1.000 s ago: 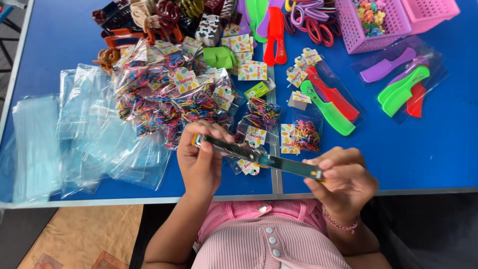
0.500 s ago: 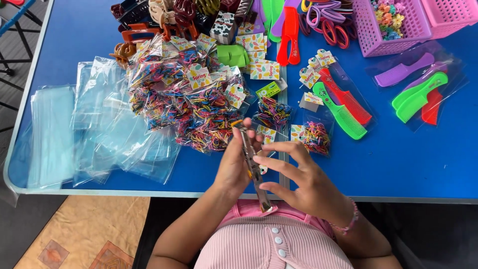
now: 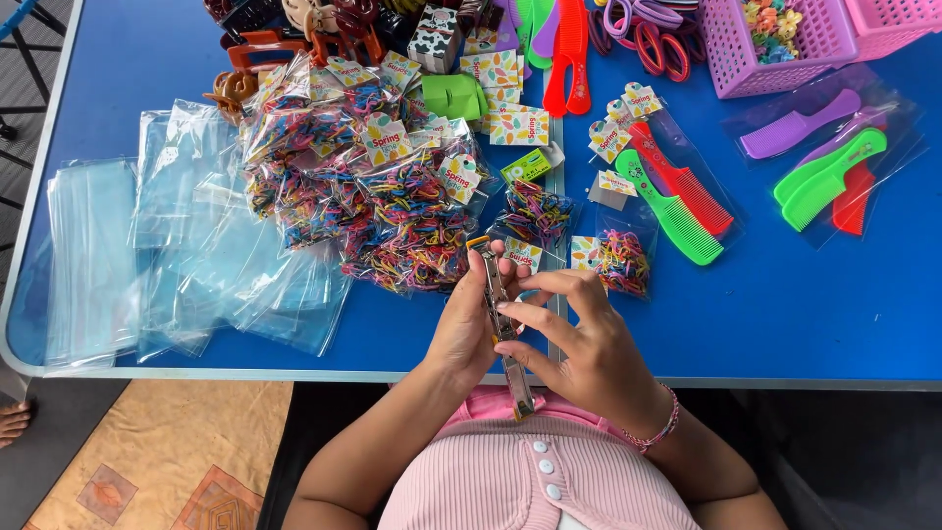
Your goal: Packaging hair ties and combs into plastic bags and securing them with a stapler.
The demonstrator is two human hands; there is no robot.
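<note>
My left hand (image 3: 463, 329) holds a long, narrow metal stapler (image 3: 488, 272) with orange ends, opened out flat and pointing away from my body. My right hand (image 3: 581, 345) pinches its middle with thumb and fingertips. Both hands hover over the front edge of the blue table (image 3: 844, 314). Just beyond them lie small clear packets of coloured rubber bands (image 3: 616, 259) with printed card tops, and a big pile of the same packets (image 3: 383, 201) to the left.
Stacks of empty clear bags (image 3: 167, 250) cover the table's left. Bagged combs (image 3: 677, 201) and more combs (image 3: 819, 167) lie to the right. Pink baskets (image 3: 721, 54), hair claws (image 3: 294, 29), a green box (image 3: 454, 95) and a small staple box (image 3: 530, 169) sit at the back.
The stapler was held crosswise, one hand at each end. It now points lengthwise away from me, in my left hand, with my right fingers on its middle.
</note>
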